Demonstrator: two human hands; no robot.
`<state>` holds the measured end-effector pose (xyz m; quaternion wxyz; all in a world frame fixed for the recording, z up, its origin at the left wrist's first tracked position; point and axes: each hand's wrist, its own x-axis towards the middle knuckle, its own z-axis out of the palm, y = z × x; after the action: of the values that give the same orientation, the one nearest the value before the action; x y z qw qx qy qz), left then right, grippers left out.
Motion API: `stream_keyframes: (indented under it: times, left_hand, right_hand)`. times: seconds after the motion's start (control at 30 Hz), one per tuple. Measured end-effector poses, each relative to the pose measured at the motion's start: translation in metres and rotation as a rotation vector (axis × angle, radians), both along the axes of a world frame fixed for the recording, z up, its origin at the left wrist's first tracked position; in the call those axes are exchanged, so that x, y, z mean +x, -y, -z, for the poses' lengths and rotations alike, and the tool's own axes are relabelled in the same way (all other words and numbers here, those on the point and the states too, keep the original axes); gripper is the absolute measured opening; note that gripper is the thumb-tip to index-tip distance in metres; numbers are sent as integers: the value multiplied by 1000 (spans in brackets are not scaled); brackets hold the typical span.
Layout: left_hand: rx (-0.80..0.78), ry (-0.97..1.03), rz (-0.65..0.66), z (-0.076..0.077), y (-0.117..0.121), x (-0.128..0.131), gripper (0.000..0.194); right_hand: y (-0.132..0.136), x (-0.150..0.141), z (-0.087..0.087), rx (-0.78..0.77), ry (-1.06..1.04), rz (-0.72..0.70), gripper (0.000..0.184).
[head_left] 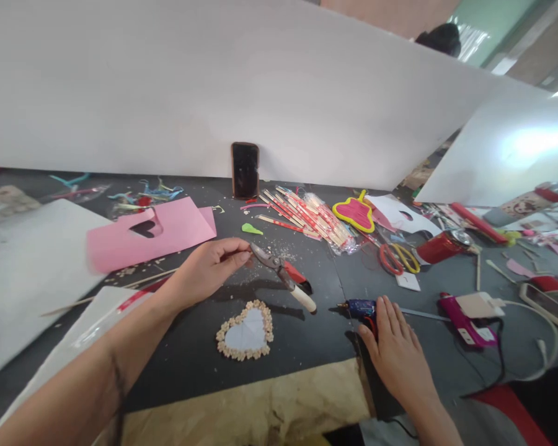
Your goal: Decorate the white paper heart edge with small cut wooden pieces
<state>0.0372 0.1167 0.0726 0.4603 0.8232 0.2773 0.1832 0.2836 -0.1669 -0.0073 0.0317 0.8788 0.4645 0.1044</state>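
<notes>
My left hand [216, 269] is closed in a pinch at the blade end of a pair of pruning shears [279, 271]. The shears have one red and one whitish handle, slanting down to the right, and cast a shadow on the dark table. Below them lies a heart-shaped white piece [246, 333] edged with small beige bits. On the right, my right hand [397, 350] rests over a dark blue glue gun [360, 308], thumb on one side and fingers on the other. Its nozzle points left; a glue stick [425, 314] sticks out behind. The palm hides its handle.
A phone [245, 170] leans on the white partition [190, 93]. Wrapped chopsticks [307, 217], pink card [167, 235], scissors [397, 258], a red can [441, 246] and a magenta power strip [467, 322] with cables surround the work. Brown paper [246, 402] lies in front.
</notes>
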Motion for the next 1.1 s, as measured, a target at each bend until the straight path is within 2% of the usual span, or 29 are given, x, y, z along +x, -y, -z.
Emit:
stream_keyframes:
  times: [0.17, 0.27, 0.37, 0.43, 0.53, 0.63, 0.73, 0.83, 0.97, 1.1]
  left_hand:
    - [19, -2, 1, 0, 1, 0, 26]
    - [18, 2, 2, 0, 0, 0, 25]
    - [16, 7, 5, 0, -1, -1, 25]
    - [14, 4, 4, 1, -1, -1, 25]
    - [8, 0, 3, 3, -2, 0, 25]
    - [3, 10, 9, 4, -3, 0, 25]
    - [15, -3, 6, 3, -2, 0, 25]
    - [31, -6, 0, 2, -2, 0, 25]
    - [28, -14, -10, 1, -1, -1, 26]
    - [12, -1, 1, 2, -2, -1, 26]
  right_hand:
    - [-3, 3, -2, 23, -52, 8, 67]
    - [3, 11, -4, 154, -162, 4, 67]
    - [16, 20, -11, 298, -244, 106, 72]
    - [26, 24, -15, 285, -295, 177, 68]
    - [34, 25, -18, 193, -378, 180, 54]
    - [30, 23, -19, 156, -392, 190, 44]
    - [22, 18, -22, 147, -384, 290, 41]
    - [15, 10, -29, 246, -400, 351, 43]
    - [10, -3, -36, 447, -367, 293, 46]
    - [5, -9, -33, 509, -343, 277, 54]
